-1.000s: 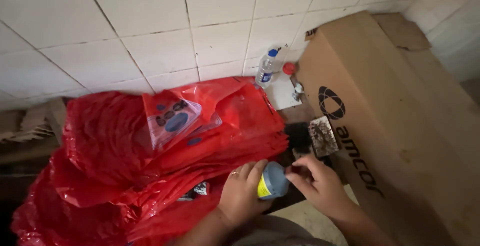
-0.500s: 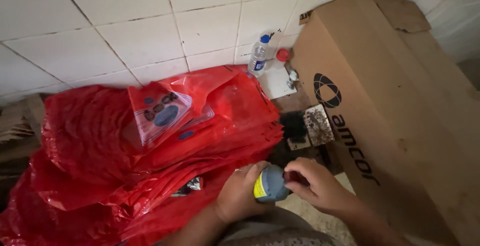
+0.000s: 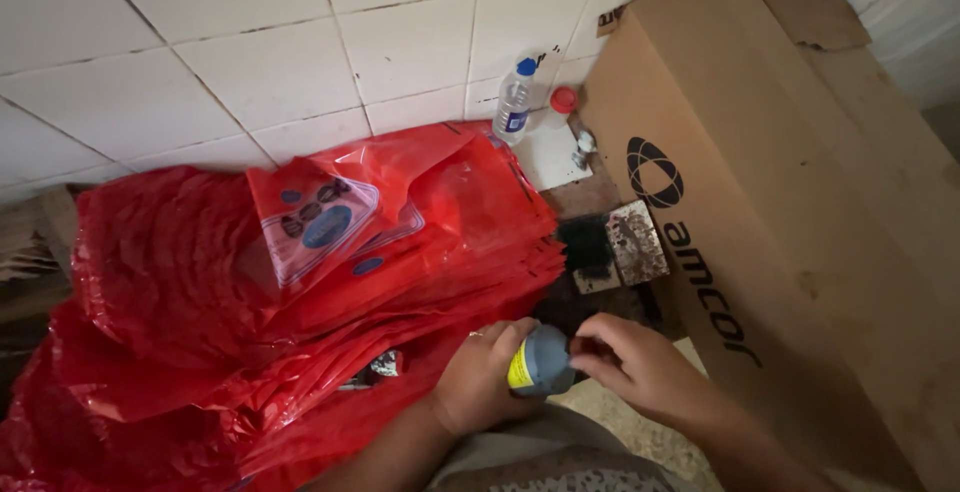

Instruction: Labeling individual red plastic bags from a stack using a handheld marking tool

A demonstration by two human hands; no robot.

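Head view: grey bottle, held steady.
Your left hand fingers wrap its body; right hand fingers pinch its top.

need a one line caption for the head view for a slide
Left hand holds a small grey bottle while right hand grips its top, beside stacked red plastic bags and a cardboard box.

Your left hand and right hand meet on a small container right before you. The pile of plastic bags lies left, the cardboard box right, and a bottle stands behind against the tiled wall.
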